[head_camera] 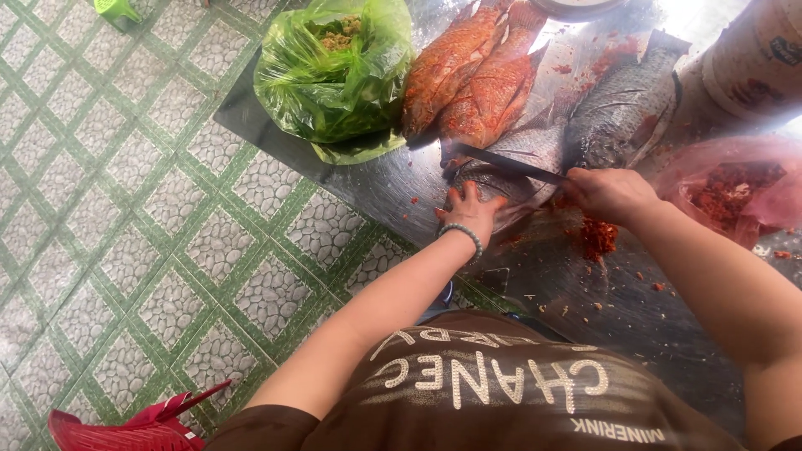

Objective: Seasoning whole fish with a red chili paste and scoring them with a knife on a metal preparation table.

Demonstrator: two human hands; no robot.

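A grey whole fish (510,159) lies on a shiny metal tray (393,192) set on the floor. My left hand (469,210), with a bead bracelet at the wrist, presses flat on the near end of that fish. My right hand (608,194) is shut on a knife (501,160), whose dark blade lies across the fish toward the left. A second grey fish (626,113) lies beside it to the right. Red spice paste (596,238) sits on the tray just below my right hand.
Orange-red coated fish (472,75) lie at the back of the tray. A green plastic bag (334,75) of chopped herbs sits at the left, a pink bag (735,192) of red paste at the right. The floor (125,209) has green-lined tiles; a red object (125,426) lies at the bottom left.
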